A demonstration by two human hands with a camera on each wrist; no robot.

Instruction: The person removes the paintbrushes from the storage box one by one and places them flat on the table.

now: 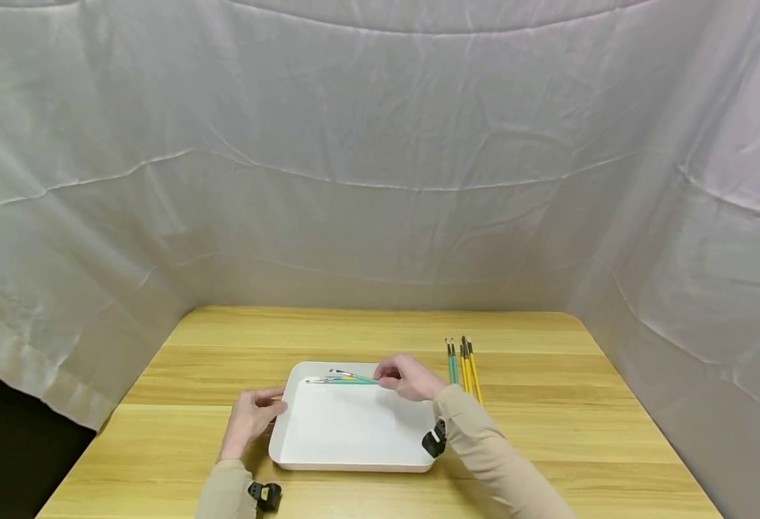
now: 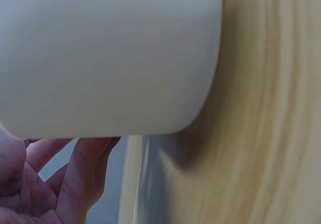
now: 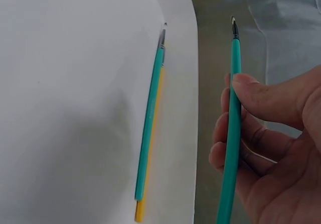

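My right hand (image 1: 408,378) pinches a teal-handled paintbrush (image 3: 234,113) between thumb and fingers, over the far side of a white tray (image 1: 354,432). Its dark ferrule and small tip point left in the head view. Inside the tray, along its far wall, lie a teal paintbrush (image 3: 151,118) and a yellow paintbrush (image 3: 140,211), side by side and partly overlapping. At the tray's left edge, my left hand (image 1: 250,418) holds the rim with the thumb and fingers. In the left wrist view, the tray's outer wall hides part of that hand's fingers (image 2: 85,179).
Right of the tray, teal paintbrushes (image 1: 452,360) and several yellow paintbrushes (image 1: 473,371) lie on the wooden table (image 1: 548,418), their lower ends partly behind my right forearm. Grey cloth (image 1: 380,216) hangs behind the table and at both sides.
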